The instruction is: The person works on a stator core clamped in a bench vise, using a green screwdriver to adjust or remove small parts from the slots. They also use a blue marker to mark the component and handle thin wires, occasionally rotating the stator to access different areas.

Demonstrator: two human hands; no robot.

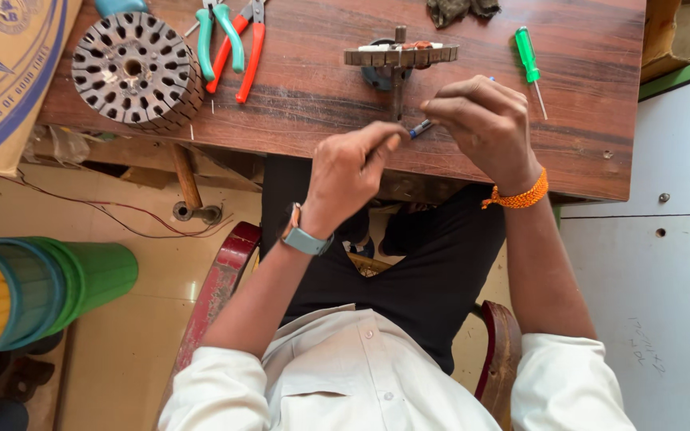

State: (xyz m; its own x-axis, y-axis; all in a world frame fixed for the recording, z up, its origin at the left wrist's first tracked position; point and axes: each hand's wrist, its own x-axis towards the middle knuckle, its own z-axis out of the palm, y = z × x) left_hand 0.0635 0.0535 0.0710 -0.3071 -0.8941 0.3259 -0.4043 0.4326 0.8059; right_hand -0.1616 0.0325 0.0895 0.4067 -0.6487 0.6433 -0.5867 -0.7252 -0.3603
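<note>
white shirt [345, 375] | wooden table [305, 104] | tiled floor [145, 263] | both hands' fingers pinch pen [421, 127]

Pen [420, 128]: slim, blue-tipped, only a short length visible between the two hands at the near edge of the wooden surface [297, 112]. It lies roughly level, slightly tilted, its ends hidden under the fingers [449, 104]. Beyond it stands a slotted metal disc on a spindle [399, 56], edge-on and upright.
</note>
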